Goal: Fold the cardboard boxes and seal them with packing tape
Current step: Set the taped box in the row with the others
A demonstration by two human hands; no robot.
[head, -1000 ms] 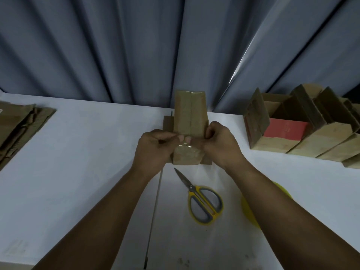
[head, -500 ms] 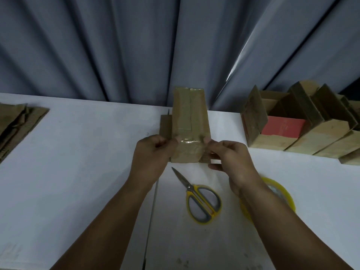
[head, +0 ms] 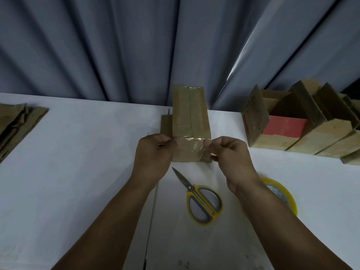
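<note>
A narrow folded cardboard box (head: 190, 115) stands on the white table (head: 78, 162) in front of me, its top flaps closed along a centre seam. Clear tape (head: 190, 148) shines across its near end. My left hand (head: 153, 154) grips the box's left near corner, thumb on the tape. My right hand (head: 229, 154) pinches the tape's end at the right near corner, fingers curled. The yellow roll of packing tape (head: 282, 193) lies flat behind my right wrist, partly hidden by it.
Yellow-handled scissors (head: 200, 199) lie shut just below the box. Several folded boxes (head: 303, 129), one with a red face, stand at the right. Flat cardboard sheets (head: 15, 123) are stacked at the left edge. A grey curtain (head: 136, 45) hangs behind the table.
My two hands have moved apart from the middle of the box's near end to its two corners, leaving the tape laid across it. The box has hardly shifted.
</note>
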